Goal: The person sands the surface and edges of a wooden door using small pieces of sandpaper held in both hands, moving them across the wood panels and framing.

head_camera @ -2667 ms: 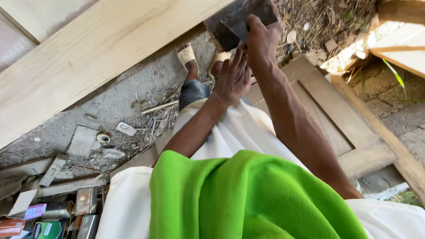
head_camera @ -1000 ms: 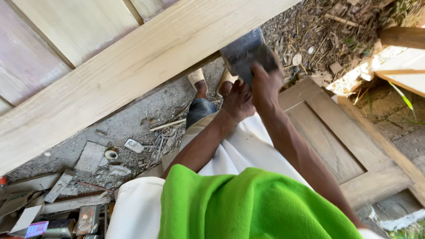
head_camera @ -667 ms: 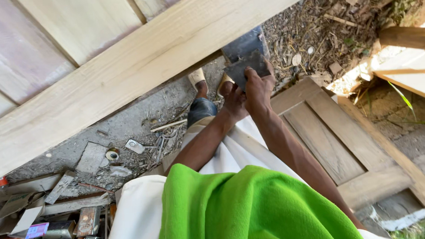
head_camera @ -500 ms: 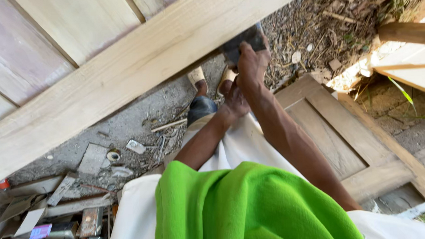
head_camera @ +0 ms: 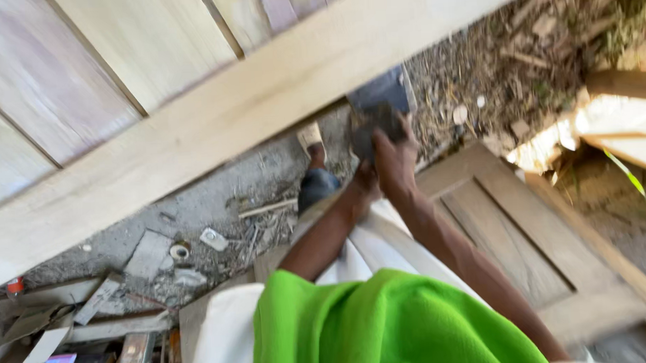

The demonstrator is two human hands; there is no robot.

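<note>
Since the earlier frames the view has tipped and blurred, and the dark sheet has dropped from well above the hands to just under the long pale timber rail (head_camera: 249,112) of the slatted frame. That broad rail crosses the view diagonally; a weathered panelled wooden door (head_camera: 511,232) lies flat on the littered ground at right. The dark grey flexible abrasive sheet (head_camera: 379,104) sits against the rail's lower edge, above a sandalled foot. It looks light, thin and limp with a gritty face, so it probably grips well if folded and held at the fold. The right hand (head_camera: 392,154) is closed on its crumpled lower part. The left hand (head_camera: 362,184) is tucked just beside the right wrist; whether it is curled or spread cannot be told.
</note>
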